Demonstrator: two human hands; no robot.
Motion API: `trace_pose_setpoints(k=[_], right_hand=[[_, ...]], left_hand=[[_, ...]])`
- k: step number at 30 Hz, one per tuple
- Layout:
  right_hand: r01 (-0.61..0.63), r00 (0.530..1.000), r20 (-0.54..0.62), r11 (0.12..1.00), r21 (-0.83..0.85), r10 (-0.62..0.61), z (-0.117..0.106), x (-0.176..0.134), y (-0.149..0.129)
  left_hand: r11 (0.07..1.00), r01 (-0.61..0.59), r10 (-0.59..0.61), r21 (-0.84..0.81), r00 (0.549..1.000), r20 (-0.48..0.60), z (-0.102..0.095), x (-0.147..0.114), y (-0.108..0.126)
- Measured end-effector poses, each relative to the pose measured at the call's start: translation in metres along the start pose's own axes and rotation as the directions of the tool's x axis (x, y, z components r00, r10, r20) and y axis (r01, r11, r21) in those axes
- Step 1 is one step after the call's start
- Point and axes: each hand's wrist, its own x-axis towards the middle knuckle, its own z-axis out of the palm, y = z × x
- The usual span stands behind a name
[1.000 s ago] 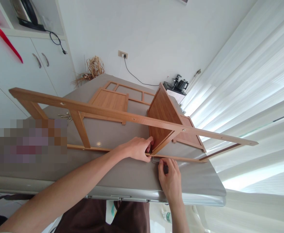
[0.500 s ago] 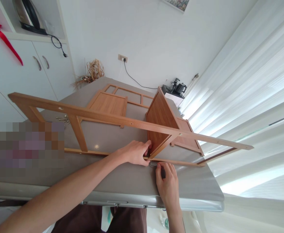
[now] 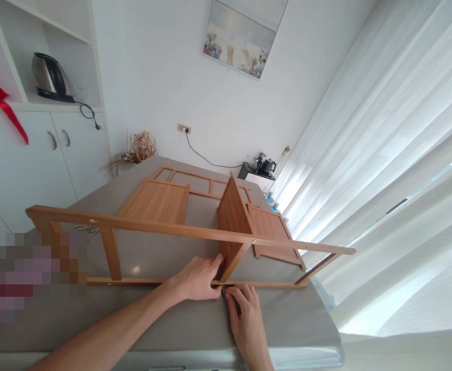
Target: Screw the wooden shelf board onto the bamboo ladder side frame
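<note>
A wooden side frame (image 3: 152,228) stands on its long edge across the table, with an upright wooden panel (image 3: 234,208) meeting it at a crosspiece. My left hand (image 3: 198,278) is closed around the frame's lower rail (image 3: 148,282), just left of the panel's bottom corner. Close on the right, my right hand (image 3: 246,314) pinches a thin metal hex key (image 3: 223,290) against the near face of that rail. Most of the key is hidden by the fingers, and the screw it meets does not show.
On the grey table (image 3: 164,324) lie a flat wooden panel (image 3: 158,200), another panel (image 3: 274,226) at right and a slatted frame (image 3: 190,181) behind. Loose metal hardware (image 3: 86,228) lies at left, beside a blurred patch. White curtains (image 3: 365,170) hang along the right side.
My view has tilted up, so the table and frame sit lower in the picture. My left hand keeps its grip on the rail; my right hand has turned slightly, still pinching the key.
</note>
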Motion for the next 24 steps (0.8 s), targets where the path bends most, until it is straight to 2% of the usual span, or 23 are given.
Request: trace_pose_setpoints(k=[6, 11, 24], right_hand=[[-0.017, 1.000, 0.013, 0.993, 0.117, 0.016, 0.001, -0.002, 0.008], [-0.054, 0.990, -0.120, 0.980, 0.190, 0.078, 0.008, -0.004, 0.018], [-0.177, 0.962, -0.176, 0.968, 0.176, 0.208, 0.010, -0.004, 0.026]], left_hand=[[1.000, -0.003, 0.002, -0.018, 0.999, -0.039, 0.002, -0.001, -0.001], [0.998, -0.001, 0.005, 0.070, 0.998, -0.055, 0.009, 0.002, -0.001], [0.995, -0.005, 0.012, 0.097, 0.998, -0.066, 0.003, -0.004, 0.000]])
